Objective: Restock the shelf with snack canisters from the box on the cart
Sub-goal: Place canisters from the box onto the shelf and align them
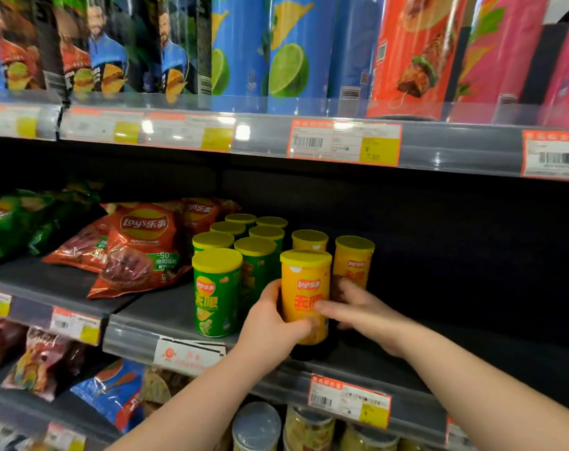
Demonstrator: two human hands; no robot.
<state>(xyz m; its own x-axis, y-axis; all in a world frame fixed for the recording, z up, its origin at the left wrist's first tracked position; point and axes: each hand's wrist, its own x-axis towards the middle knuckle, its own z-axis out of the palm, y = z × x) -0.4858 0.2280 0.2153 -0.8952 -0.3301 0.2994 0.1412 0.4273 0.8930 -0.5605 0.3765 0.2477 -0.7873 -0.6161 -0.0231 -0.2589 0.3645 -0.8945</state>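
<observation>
The person's left hand (270,323) and right hand (358,307) are both bare. Behind each hand, the wrist and forearm are uncovered too: the left forearm (195,402) and right forearm (472,369) show plain skin right out to the picture's edge. The right hand's fingers (322,308) are blurred, so their nails cannot be made out.
</observation>
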